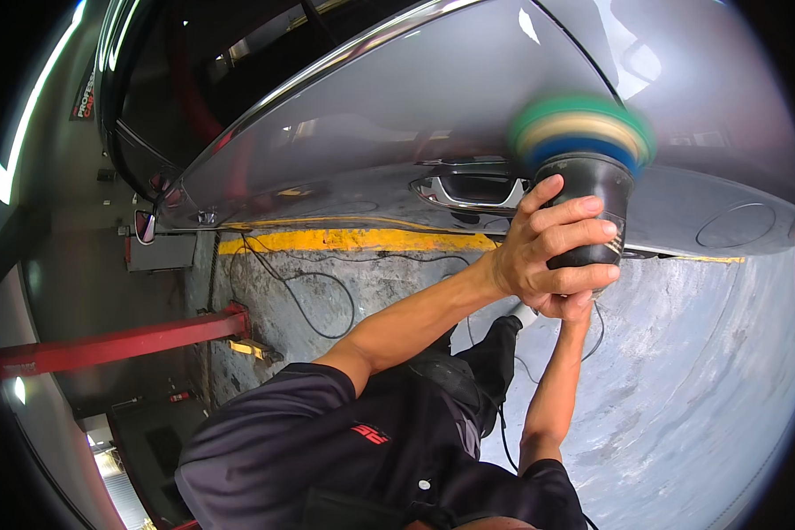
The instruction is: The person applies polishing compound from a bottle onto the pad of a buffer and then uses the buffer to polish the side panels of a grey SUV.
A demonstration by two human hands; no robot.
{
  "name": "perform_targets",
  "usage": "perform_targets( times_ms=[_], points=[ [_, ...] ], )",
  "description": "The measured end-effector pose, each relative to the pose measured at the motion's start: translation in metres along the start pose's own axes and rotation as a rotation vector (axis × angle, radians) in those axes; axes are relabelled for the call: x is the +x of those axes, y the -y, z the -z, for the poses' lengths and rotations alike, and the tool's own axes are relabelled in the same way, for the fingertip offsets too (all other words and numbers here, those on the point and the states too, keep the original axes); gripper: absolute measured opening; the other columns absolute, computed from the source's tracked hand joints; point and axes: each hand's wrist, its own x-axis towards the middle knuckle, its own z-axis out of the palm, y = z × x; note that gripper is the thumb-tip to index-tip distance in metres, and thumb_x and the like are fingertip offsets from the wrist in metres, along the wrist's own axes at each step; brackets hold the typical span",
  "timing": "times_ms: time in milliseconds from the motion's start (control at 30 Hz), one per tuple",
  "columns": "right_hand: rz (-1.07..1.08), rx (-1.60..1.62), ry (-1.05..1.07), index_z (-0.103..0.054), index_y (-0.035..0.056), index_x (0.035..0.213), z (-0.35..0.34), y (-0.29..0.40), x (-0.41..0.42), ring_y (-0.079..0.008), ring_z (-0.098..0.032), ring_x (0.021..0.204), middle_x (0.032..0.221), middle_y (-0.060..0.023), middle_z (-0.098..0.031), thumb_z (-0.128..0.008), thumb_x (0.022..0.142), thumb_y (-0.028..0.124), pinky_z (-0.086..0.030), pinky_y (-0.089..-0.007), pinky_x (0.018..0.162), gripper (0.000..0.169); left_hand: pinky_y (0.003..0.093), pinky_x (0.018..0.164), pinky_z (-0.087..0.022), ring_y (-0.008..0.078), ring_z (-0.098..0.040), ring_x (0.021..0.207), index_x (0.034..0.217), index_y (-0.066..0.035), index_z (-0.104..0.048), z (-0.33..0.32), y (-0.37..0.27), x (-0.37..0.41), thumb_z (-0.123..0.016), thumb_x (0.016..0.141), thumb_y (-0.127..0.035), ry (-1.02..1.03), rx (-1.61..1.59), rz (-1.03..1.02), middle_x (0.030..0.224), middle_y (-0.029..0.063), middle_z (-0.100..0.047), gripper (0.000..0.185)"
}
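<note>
My left hand (556,248) is wrapped around the black body of an electric polisher (586,179), its fingers spread across the housing. At the polisher's rear end, my right hand (576,310) is mostly hidden behind the left one, and its forearm comes up from below. The polisher's green foam pad (580,109) is blurred, as if spinning, over tan and blue layers. It is against the glossy grey car door (397,99), by the seam with the rear panel (702,112). Just left of the tool is a chrome-trimmed door handle (470,190).
Black cable (351,308) loops over the worn concrete floor (669,371), beside a yellow painted strip (344,240). A red lift arm (126,341) juts in from the left. The car's side mirror (146,226) sticks out at far left. Another cord (503,430) hangs beside my body.
</note>
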Motion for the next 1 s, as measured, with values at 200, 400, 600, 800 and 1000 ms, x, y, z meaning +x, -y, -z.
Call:
perform_targets(
  times_ms=[200, 400, 600, 800, 1000],
  points=[
    [0.025, -0.029, 0.028, -0.076, 0.0052, 0.115, -0.025, 0.006, -0.004, -0.0288, -0.08, 0.095, 0.104, -0.0134, -0.08, -0.076, 0.074, 0.051, -0.061, -0.0393, 0.083, 0.061, 0.0574, 0.13, -0.024, 0.0285, -0.057, 0.133, 0.125, -0.033, -0.068, 0.032, 0.008, -0.015, -0.059, 0.091, -0.034, -0.032, 0.032, 0.023, 0.134, 0.004, -0.064, 0.036],
    [-0.003, -0.054, 0.016, -0.075, 0.0041, 0.116, -0.058, 0.009, -0.007, -0.0288, -0.08, 0.093, 0.103, -0.014, -0.08, -0.078, 0.074, 0.047, -0.061, -0.0387, 0.082, 0.06, 0.0573, 0.13, -0.024, 0.0281, -0.058, 0.133, 0.124, -0.033, -0.068, 0.067, 0.017, -0.029, -0.057, 0.092, -0.034, -0.047, 0.026, 0.025, 0.133, 0.0037, -0.065, 0.035],
    [-0.039, -0.07, -0.026, -0.074, 0.0031, 0.117, -0.097, 0.015, -0.01, -0.0288, -0.08, 0.092, 0.103, -0.0146, -0.08, -0.079, 0.073, 0.043, -0.061, -0.0381, 0.081, 0.059, 0.0567, 0.13, -0.024, 0.0283, -0.059, 0.133, 0.124, -0.034, -0.069, 0.097, 0.028, -0.04, -0.058, 0.092, -0.034, -0.074, -0.003, 0.018, 0.132, 0.0033, -0.066, 0.034],
    [-0.087, 0.019, -0.036, -0.071, -0.0026, 0.12, -0.128, 0.024, -0.01, -0.0262, -0.077, 0.089, 0.101, -0.0154, -0.077, -0.083, 0.074, 0.029, -0.059, -0.0367, 0.081, 0.057, 0.0587, 0.127, -0.029, 0.0333, -0.057, 0.133, 0.118, -0.033, -0.069, 0.135, 0.04, -0.058, -0.057, 0.1, -0.047, -0.049, 0.073, 0.004, 0.132, 0.0076, -0.062, 0.025],
    [0.023, -0.114, 0.061, -0.067, -0.0041, 0.122, -0.153, 0.02, -0.005, -0.0337, -0.077, 0.086, 0.102, -0.018, -0.076, -0.086, 0.068, 0.039, -0.059, -0.0397, 0.078, 0.072, 0.0611, 0.126, -0.031, 0.0353, -0.055, 0.133, 0.117, -0.03, -0.061, 0.165, 0.049, -0.072, -0.055, 0.1, -0.048, -0.043, 0.129, -0.007, 0.131, 0.0092, -0.059, 0.025]
  ],
)
